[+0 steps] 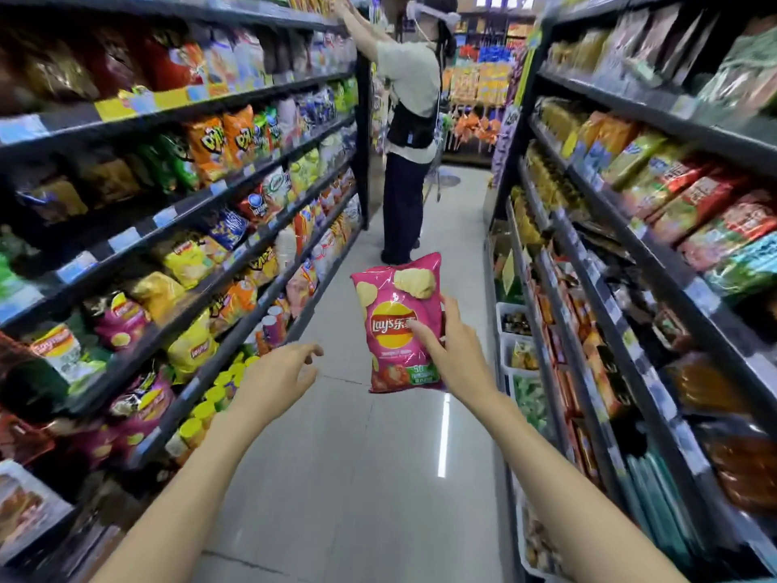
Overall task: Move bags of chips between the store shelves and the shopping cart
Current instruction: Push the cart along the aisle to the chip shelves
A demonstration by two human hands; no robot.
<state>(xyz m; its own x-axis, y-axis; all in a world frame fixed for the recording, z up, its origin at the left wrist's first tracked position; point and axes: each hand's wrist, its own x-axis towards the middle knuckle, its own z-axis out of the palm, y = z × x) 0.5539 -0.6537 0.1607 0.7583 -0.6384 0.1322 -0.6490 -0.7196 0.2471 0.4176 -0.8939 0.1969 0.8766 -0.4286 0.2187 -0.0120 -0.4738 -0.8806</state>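
Two bare hands reached into the aisle: the right hand pinched a pink chip bag upright in mid-air between the shelves, while the left hand hung empty just left of it, fingers loosely curled. Another person stood far off.

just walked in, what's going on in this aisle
A person stands in a snack aisle holding a pink chip bag upright in the right hand, over the floor between the shelves. The left hand is empty, fingers loosely curled, out toward the left shelves. No cart shows. Another person further down reaches up to a top shelf.
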